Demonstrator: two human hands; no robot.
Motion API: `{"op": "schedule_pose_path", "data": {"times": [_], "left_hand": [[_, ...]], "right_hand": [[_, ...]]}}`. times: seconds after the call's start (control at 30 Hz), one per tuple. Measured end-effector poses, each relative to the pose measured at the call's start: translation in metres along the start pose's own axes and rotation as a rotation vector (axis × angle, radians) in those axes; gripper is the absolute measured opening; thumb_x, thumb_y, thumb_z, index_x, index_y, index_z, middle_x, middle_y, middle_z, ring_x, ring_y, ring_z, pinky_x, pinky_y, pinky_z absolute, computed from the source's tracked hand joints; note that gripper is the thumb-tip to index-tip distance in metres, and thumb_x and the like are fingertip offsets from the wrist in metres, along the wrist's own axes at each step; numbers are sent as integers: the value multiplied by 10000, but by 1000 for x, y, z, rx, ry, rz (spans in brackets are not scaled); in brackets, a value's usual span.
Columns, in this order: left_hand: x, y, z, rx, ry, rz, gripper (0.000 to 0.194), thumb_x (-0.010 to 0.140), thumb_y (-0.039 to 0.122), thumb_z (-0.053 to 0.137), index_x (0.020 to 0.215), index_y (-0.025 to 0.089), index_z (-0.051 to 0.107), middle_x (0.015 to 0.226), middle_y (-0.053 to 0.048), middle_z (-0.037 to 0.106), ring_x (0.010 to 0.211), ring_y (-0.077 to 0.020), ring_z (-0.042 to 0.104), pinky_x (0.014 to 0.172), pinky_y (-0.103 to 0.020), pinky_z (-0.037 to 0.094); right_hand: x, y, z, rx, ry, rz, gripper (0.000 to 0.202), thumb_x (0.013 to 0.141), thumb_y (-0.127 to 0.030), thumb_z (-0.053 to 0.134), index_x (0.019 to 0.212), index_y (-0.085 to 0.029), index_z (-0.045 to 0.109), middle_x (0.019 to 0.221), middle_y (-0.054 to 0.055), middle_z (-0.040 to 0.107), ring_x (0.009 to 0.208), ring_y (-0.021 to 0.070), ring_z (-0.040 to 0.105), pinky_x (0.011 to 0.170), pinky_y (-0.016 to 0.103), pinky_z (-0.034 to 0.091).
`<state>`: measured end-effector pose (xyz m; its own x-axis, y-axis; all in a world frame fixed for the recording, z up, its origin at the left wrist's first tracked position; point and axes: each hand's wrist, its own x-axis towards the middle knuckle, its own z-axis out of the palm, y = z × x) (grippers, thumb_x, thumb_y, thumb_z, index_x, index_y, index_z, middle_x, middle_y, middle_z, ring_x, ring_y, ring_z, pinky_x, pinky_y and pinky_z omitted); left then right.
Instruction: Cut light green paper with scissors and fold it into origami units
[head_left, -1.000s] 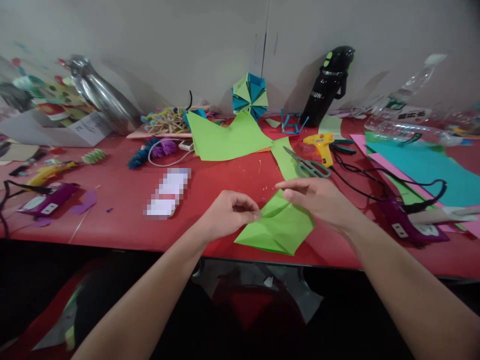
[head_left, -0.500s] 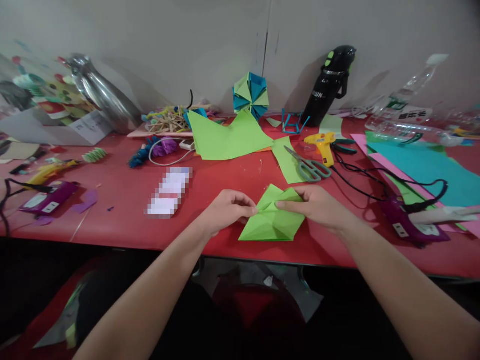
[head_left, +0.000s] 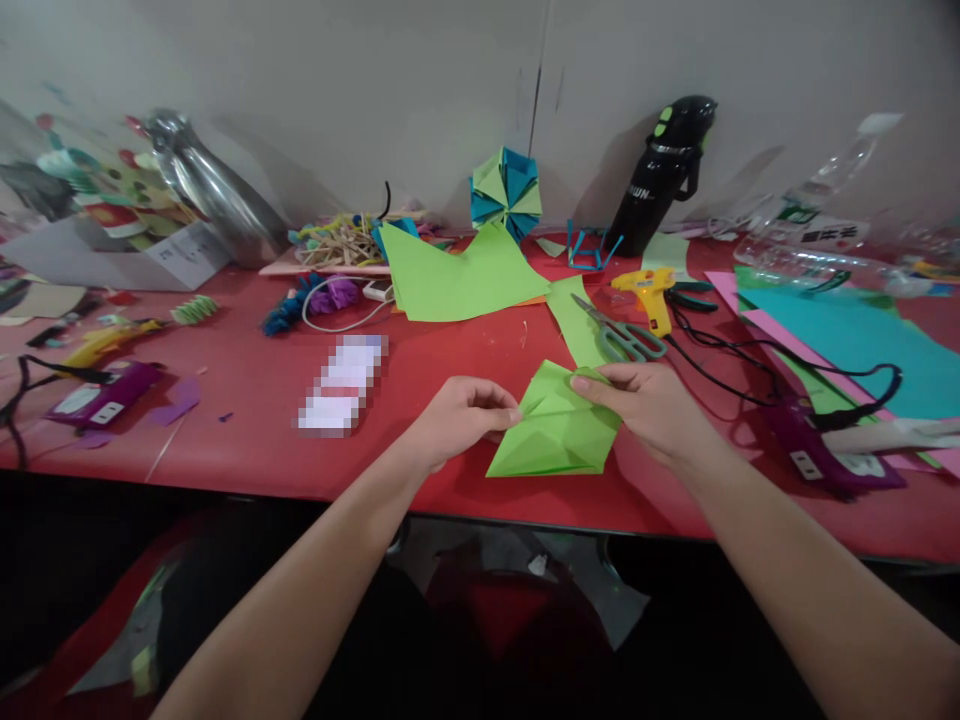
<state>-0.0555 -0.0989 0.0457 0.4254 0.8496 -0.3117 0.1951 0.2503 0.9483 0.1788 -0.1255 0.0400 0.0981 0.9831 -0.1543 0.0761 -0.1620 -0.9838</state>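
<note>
Head view: your left hand (head_left: 466, 418) pinches the left edge of the folded green paper (head_left: 555, 440); your right hand (head_left: 651, 405) grips its right side, some fingers hidden behind. Paper is near the front edge of the red table (head_left: 247, 430). Black flask (head_left: 661, 175): "WN" legible, first letters unclear. Clear bottle (head_left: 836, 178): label too blurred. Phone (head_left: 343, 388): pixelated. Blue sheet (head_left: 862, 345): cut off at right.

scissors (head_left: 606, 328) bhd folded ppr (head_left: 556, 432)
</note>
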Motion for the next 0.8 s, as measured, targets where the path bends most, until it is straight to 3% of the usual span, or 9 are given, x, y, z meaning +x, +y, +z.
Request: {"op": "schedule_pose_path", "data": {"times": [0.43,0.53,0.63,0.7,0.8], "left_hand": [[-2,2,4,-171,7,-35,147,698,209,748,761,158,625,683,37,575,609,-73,522,611,-224,409],[-1,1,9,-232,21,-56,233,726,249,763,906,173,635,826,-8,662,734,-125,631,668,-251,470],[-1,0,15,-211,-30,12,455,747,373,820,1114,165,652,1017,-97,726,918,-211,698,794,-331,534],[-1,-3,19,-157,-64,90,513,731,393,849,1144,148,670,1079,-131,735,958,-241,710,845,-368,550],[1,-7,21,-91,-55,140,449,737,377,844,1085,128,708,1084,-143,749,947,-256,723,858,-394,568]], "right_hand": [[-7,-5,3,-11,13,-78,279,639,-476,892,784,-245,833,772,28,787,628,153,654,609,282,526],[-8,-7,7,-4,-5,-62,277,649,-473,885,798,-245,835,792,34,796,639,161,665,611,287,532],[-10,-6,10,-22,-36,-71,252,685,-457,867,813,-242,836,815,35,800,662,166,675,618,285,532],[-11,-5,11,-26,-56,-73,237,715,-454,851,820,-241,834,821,31,798,670,162,672,618,279,525],[-12,-4,11,-22,-102,-57,240,752,-468,826,823,-238,826,801,22,782,668,153,659,610,271,510]]}}
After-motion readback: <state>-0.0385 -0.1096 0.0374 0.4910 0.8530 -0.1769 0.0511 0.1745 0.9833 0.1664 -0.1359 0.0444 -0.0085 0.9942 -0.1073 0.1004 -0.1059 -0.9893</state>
